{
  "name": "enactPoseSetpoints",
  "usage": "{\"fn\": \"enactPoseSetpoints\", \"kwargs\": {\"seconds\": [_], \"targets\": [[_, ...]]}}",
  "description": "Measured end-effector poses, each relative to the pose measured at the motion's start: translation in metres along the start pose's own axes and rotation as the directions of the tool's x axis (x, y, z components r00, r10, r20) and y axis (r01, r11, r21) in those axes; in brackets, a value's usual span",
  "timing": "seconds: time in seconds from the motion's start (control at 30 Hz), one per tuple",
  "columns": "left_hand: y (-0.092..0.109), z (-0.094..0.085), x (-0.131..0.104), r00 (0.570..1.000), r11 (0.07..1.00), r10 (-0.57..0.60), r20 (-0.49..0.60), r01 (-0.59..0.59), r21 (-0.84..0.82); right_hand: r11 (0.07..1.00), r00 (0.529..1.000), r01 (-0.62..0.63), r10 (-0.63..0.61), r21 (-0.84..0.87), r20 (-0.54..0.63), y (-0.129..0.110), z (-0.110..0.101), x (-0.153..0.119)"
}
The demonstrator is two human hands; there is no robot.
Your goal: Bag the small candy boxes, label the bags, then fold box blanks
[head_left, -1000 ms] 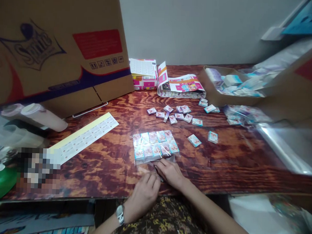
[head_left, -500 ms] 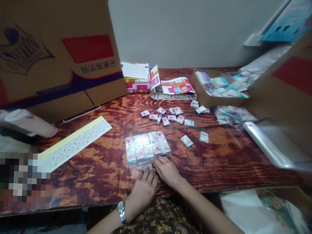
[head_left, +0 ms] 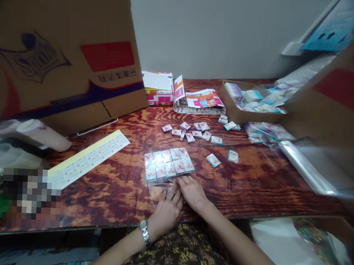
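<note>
In front of me lies a clear plastic bag (head_left: 160, 189) with two rows of small printed boxes (head_left: 170, 168) inside, each showing a hand picture. Its bare flap points toward me. My left hand (head_left: 168, 211), with a silver watch on the wrist, rests at the flap's right part, fingers stretched out and slightly apart. Beside it, my right hand (head_left: 193, 194) lies flat near the bag's lower right corner, fingertips touching its edge. Loose boxes of the same kind (head_left: 213, 160) lie to the right, and several more (head_left: 190, 137) are scattered behind the bag.
A sticker sheet (head_left: 95, 156) lies left, near plastic rolls (head_left: 44, 134) and a large carton (head_left: 108, 98). At the back are pink printed packs (head_left: 200, 100) and an open box (head_left: 239, 113) of small packets. A clear film roll (head_left: 307, 169) lies right, beside another carton (head_left: 320, 127).
My left hand has slid slightly toward me and right, uncovering more of the bag's flap. My right hand has barely moved. The whole view has shifted a little.
</note>
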State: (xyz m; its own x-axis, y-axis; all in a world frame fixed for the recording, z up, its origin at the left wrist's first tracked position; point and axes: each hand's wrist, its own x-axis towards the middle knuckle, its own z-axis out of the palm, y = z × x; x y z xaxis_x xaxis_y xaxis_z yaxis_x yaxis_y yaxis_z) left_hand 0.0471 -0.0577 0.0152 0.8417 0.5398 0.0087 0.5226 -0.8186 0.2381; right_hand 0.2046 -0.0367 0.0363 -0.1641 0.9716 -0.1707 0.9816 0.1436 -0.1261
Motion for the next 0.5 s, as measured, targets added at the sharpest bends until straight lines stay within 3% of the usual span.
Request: {"fn": "enactPoseSetpoints", "kwargs": {"seconds": [0.2,0.37,0.5], "targets": [[-0.001,-0.001,-0.001,1.000,0.999,-0.009,-0.010,0.009,-0.044,1.000,1.000,-0.010,0.010,-0.006,0.007,-0.003,-0.005,0.006],[0.003,-0.005,0.003,0.999,0.999,-0.001,-0.050,-0.001,-0.037,0.997,0.997,0.074,-0.074,0.006,0.005,-0.011,-0.007,0.006],[0.001,-0.020,-0.016,0.988,0.997,-0.008,-0.154,-0.003,-0.071,0.992,0.993,0.116,-0.115,0.040,-0.016,-0.017,-0.008,0.004]]}}
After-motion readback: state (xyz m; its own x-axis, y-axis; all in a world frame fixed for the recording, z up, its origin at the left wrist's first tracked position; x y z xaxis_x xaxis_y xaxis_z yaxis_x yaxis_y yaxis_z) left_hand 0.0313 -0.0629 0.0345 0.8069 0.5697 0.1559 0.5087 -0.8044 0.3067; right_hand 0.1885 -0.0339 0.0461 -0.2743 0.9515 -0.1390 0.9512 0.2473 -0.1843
